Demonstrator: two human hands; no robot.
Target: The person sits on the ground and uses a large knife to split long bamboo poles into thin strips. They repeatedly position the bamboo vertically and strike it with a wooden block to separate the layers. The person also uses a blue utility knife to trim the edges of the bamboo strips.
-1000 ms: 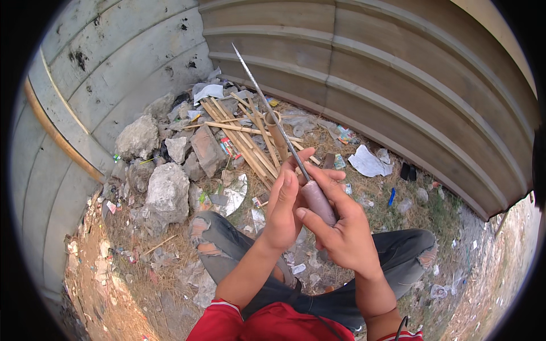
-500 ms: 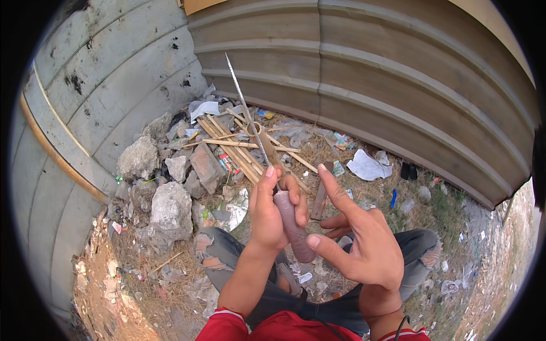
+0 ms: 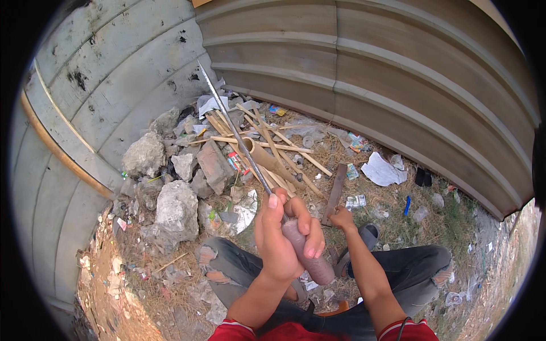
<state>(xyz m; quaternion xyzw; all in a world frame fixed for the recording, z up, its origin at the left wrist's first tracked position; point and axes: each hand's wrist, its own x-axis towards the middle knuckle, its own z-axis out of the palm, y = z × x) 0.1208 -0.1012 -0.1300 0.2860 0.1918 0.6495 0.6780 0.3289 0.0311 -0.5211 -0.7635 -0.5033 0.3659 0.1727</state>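
Observation:
My left hand (image 3: 284, 236) is closed round the top of a thick, mauve-grey handle with a long, narrow, pointed metal blade (image 3: 226, 116), a knife seen nearly edge-on. The blade slants up to the far left, and the butt of the handle sticks out below my fingers. Farther right, my right hand (image 3: 343, 218) is lowered to the ground, its fingers closed at the near end of a flat, dark reddish-brown bar (image 3: 336, 190). Beyond the blade lie a bamboo tube (image 3: 266, 158) and several pale bamboo strips (image 3: 278, 143), partly hidden by it.
Broken concrete lumps (image 3: 176, 210) and a brick (image 3: 215, 167) are piled at the left. A grey panel wall (image 3: 131, 74) and a brown corrugated metal sheet (image 3: 387, 74) enclose the corner. White paper (image 3: 382, 169) and other litter lie on dry grass. My bent knees flank my hands.
My right hand has moved from beside the handle down and away to the flat bar, closing its fingers there. My left hand has shifted slightly right with the knife, whose tip swings left.

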